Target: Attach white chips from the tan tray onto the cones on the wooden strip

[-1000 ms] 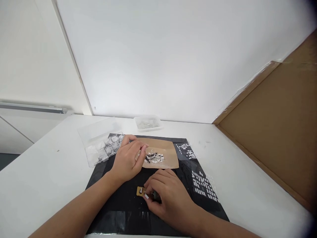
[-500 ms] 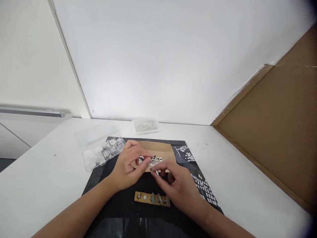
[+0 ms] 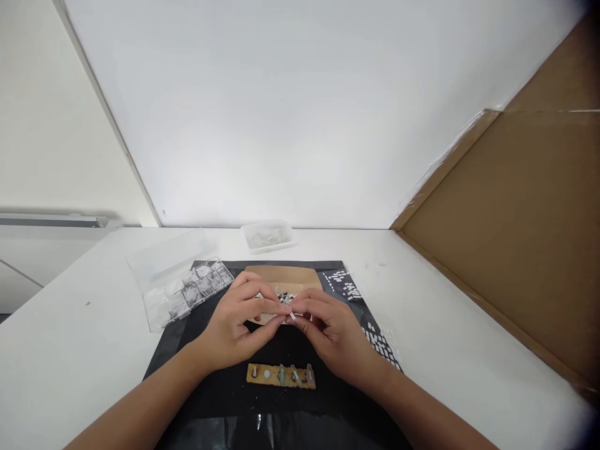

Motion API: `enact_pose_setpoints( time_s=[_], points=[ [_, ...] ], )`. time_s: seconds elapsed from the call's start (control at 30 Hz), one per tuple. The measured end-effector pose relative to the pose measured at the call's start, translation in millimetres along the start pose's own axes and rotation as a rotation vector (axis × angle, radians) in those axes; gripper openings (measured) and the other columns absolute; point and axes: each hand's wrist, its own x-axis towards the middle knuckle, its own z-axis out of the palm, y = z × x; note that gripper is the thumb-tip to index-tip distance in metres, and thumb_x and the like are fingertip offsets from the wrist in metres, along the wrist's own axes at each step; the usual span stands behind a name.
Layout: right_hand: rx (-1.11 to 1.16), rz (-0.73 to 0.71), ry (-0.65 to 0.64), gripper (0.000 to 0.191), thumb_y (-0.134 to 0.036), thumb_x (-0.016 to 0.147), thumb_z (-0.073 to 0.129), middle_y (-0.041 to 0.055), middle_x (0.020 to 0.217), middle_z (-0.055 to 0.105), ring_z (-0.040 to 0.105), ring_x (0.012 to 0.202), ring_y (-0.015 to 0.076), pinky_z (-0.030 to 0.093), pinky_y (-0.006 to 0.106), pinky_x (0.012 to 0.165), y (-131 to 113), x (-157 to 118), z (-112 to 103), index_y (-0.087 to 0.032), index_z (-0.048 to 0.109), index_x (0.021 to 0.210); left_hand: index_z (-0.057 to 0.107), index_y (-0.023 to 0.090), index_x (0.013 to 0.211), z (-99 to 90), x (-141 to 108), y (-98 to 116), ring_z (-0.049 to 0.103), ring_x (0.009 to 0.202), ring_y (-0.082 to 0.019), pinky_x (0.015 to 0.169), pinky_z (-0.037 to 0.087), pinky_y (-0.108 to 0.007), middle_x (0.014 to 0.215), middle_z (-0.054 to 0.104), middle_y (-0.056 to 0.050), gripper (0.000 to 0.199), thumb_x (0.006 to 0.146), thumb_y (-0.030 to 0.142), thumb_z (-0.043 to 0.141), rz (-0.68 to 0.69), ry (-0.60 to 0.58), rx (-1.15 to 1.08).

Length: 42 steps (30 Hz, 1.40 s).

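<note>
"At the near edge of the paper tray (image 3: pixel 302 275), what are we holding?"
"A small white piece (image 3: pixel 293 315), pinched in our right hand (image 3: pixel 341 337). On our left hand (image 3: pixel 234 322), thumb and fingertips nearly meet beside it; we can't tell whether they grip anything."
"What could go wrong?"
"Squeezing unevenly, we could flick it among the loose fragments (image 3: pixel 283 297) behind."

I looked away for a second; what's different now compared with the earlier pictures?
The right hand left the strip, now uncovered, and moved forward, bringing a white piece up to the left hand. The left hand drew back slightly from over the tray, so both hands' fingertips now meet. The tray and tub stayed put.
</note>
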Motion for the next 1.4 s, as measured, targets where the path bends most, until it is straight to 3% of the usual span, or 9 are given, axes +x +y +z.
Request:
enact_pose_setpoints(
  time_s=[0.13, 0.57, 0.8, 1.23, 1.4],
  points=[
    [-0.009, -0.078, -0.027, 0.022, -0.019, 0.104, 0.054, 0.0066, 0.106, 0.070, 0.067, 0.098, 0.0187, 0.057, 0.033, 0.089, 1, 0, 1, -0.024, 0.075, 0.110, 0.076, 0.027, 0.112, -0.8, -1, -2, 0.061, 0.097, -0.021, 0.069, 0.056, -0.030, 0.097, 0.070, -0.008, 0.024, 0.093, 0.014, 0.069, -0.007, -0.022, 0.020],
    [0.004, -0.070, -0.100, 0.017, -0.015, 0.102, 0.056, 0.0047, 0.102, 0.067, 0.065, 0.095, 0.0170, 0.054, 0.030, 0.088, 6, 1, 0, -0.022, 0.072, 0.101, 0.073, 0.025, 0.106, -3.4, 5, 0, 0.060, 0.096, -0.021, 0.086, 0.052, -0.039, 0.093, 0.070, -0.005, 0.022, 0.092, 0.009, 0.071, 0.077, -0.053, 0.061],
    [-0.001, -0.082, -0.158, 0.018, -0.017, 0.103, 0.055, 0.0034, 0.097, 0.066, 0.064, 0.089, 0.0156, 0.053, 0.028, 0.082, 6, 3, -5, -0.021, 0.071, 0.097, 0.071, 0.025, 0.109, -2.9, 4, 3, 0.060, 0.096, -0.020, 0.090, 0.050, -0.041, 0.096, 0.071, -0.004, 0.024, 0.091, 0.009, 0.070, 0.104, -0.135, 0.117],
    [0.133, 0.083, -0.227, 0.016, -0.027, 0.102, 0.064, 0.0025, 0.093, 0.068, 0.063, 0.087, 0.0162, 0.052, 0.030, 0.081, 2, 5, -3, -0.022, 0.075, 0.093, 0.061, 0.019, 0.106, -9.1, 3, 11, 0.052, 0.104, -0.023, 0.094, 0.046, -0.038, 0.100, 0.067, -0.006, 0.016, 0.094, 0.010, 0.064, 0.086, -0.253, 0.188],
    [0.174, 0.088, -0.230, 0.016, -0.036, 0.100, 0.067, 0.0045, 0.100, 0.067, 0.059, 0.077, 0.0146, 0.049, 0.025, 0.061, 1, 2, -4, -0.023, 0.075, 0.105, 0.058, 0.020, 0.102, -7.3, 2, 9, 0.051, 0.100, -0.022, 0.091, 0.044, -0.038, 0.096, 0.062, -0.005, 0.011, 0.096, 0.011, 0.060, 0.031, -0.216, 0.151]
  ],
)
